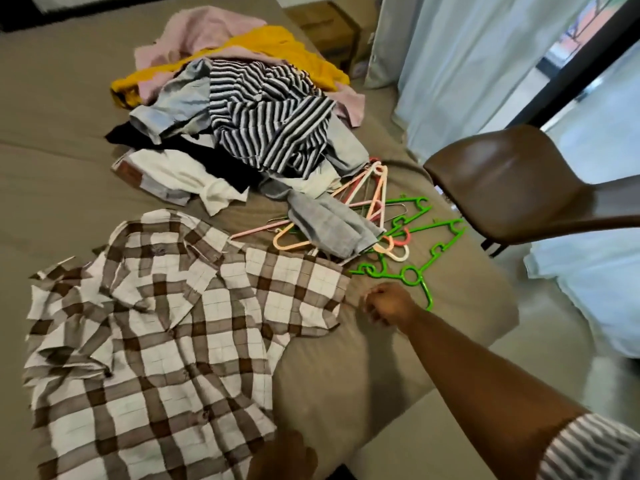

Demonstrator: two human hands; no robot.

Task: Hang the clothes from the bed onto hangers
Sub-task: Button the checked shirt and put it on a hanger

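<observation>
Hangers (pixel 382 194) partly under grey garment (pixel 332 223), left hand (pixel 284 455) blurred

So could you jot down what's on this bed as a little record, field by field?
setting: bed with a brown cover, brown chair beside it
spread out: brown-and-white checked shirt, flat, on no hanger
behind it: pile of clothes, striped top uppermost
hangers: green hangers and pink hangers loose on the bed, some under a grey garment
right hand: fingers curled, between shirt sleeve and a green hanger; grasp unclear
left hand: blurred at the bottom edge, by the shirt; state unclear
</observation>
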